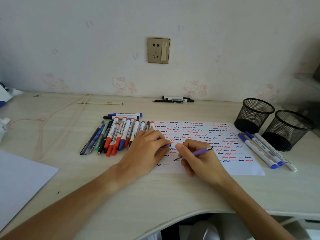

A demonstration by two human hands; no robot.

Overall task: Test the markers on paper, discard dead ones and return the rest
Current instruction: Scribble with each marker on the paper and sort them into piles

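A white test sheet (242, 167) covered with red, blue and black squiggles lies on the desk. My right hand (199, 158) grips a purple pen (200, 152), its tip down on the sheet's lower left part. My left hand (147, 149) rests on the sheet's left edge and pinches the pen's purple cap (167, 145). A pile of several markers and pens (119, 134) lies left of the sheet. Three blue and white markers (265, 149) lie at the sheet's right edge.
Two black mesh pen cups (253, 115) (287, 129) stand at the right. Three black pens (176, 99) lie by the wall under a socket. A wrapped chopstick pair (99, 103), a pink cord (43, 122) and a blank sheet (20, 181) lie to the left.
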